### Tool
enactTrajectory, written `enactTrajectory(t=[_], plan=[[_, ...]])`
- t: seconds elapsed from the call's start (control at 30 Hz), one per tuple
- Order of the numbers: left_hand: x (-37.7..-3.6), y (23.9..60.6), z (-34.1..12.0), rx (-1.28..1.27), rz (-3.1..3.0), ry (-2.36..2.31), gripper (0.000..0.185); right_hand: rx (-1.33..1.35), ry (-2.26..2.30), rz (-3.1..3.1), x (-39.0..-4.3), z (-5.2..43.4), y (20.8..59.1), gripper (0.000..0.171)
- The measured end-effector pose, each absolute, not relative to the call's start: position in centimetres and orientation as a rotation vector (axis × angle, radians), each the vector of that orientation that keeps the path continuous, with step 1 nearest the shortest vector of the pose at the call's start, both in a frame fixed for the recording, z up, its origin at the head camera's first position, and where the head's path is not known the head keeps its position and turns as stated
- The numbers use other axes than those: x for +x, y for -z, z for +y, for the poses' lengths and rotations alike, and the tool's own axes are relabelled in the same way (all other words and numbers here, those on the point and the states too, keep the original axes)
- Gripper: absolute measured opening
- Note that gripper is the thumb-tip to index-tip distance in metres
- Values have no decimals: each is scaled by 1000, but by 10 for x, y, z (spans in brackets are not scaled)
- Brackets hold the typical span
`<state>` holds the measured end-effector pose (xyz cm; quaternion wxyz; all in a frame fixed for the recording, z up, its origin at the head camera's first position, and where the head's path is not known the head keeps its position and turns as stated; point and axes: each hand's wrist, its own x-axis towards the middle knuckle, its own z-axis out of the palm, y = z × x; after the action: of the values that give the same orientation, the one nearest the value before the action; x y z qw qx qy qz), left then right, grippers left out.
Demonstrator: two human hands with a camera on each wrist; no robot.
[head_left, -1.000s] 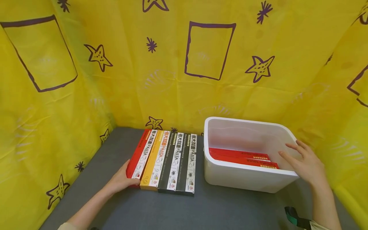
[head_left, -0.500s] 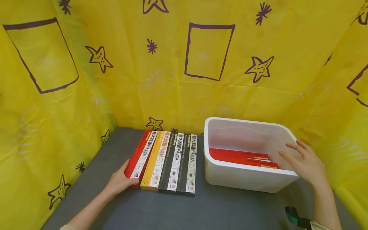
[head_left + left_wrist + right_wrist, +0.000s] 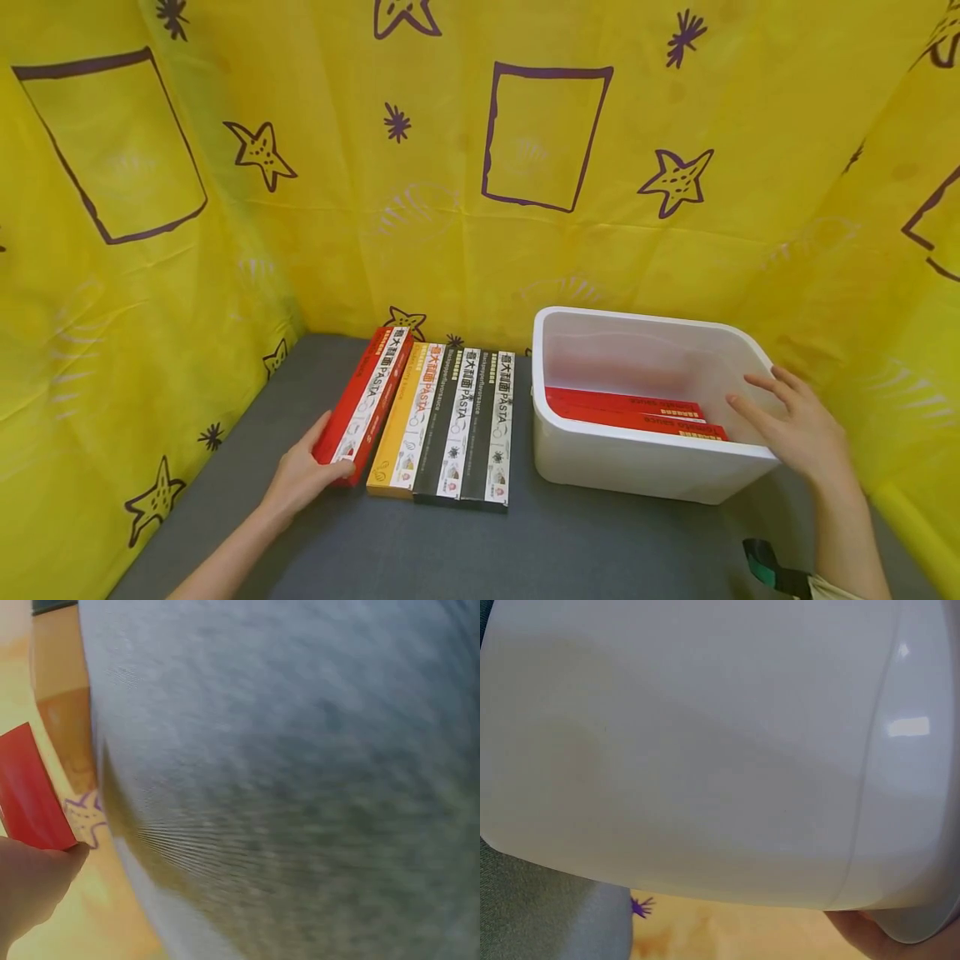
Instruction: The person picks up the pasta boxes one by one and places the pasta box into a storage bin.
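Note:
My left hand [image 3: 303,477] grips the near end of a red pasta box [image 3: 363,392], thumb on the near side and fingers along the left. The box is raised, its far end above the row beside it. In the left wrist view the thumb [image 3: 37,885] presses on the red box end [image 3: 34,791]. To its right lie a yellow pasta box [image 3: 397,425] and two black pasta boxes [image 3: 437,442]. My right hand [image 3: 810,433] rests at the right rim of a white bin [image 3: 637,462], its fingers spread loosely over the opening.
Red tomato sauce boxes [image 3: 630,407] lie inside the bin along its near wall. A yellow patterned cloth [image 3: 435,250] hangs behind and at both sides of the grey tabletop [image 3: 420,550]. A dark strap [image 3: 772,571] sits by the right wrist.
My left hand has lifted the red pasta box off the table and drawn it slightly left, away from the yellow box. The right hand and the bin have stayed in place.

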<state>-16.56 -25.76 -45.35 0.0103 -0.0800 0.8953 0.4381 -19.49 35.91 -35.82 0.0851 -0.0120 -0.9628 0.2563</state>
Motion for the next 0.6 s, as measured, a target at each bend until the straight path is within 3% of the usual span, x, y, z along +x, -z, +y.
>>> enactTrajectory(t=[0.6], plan=[[-166, 413, -227, 8, 2699, -1732, 92, -41, -763, -2855, -195, 360, 360, 68]])
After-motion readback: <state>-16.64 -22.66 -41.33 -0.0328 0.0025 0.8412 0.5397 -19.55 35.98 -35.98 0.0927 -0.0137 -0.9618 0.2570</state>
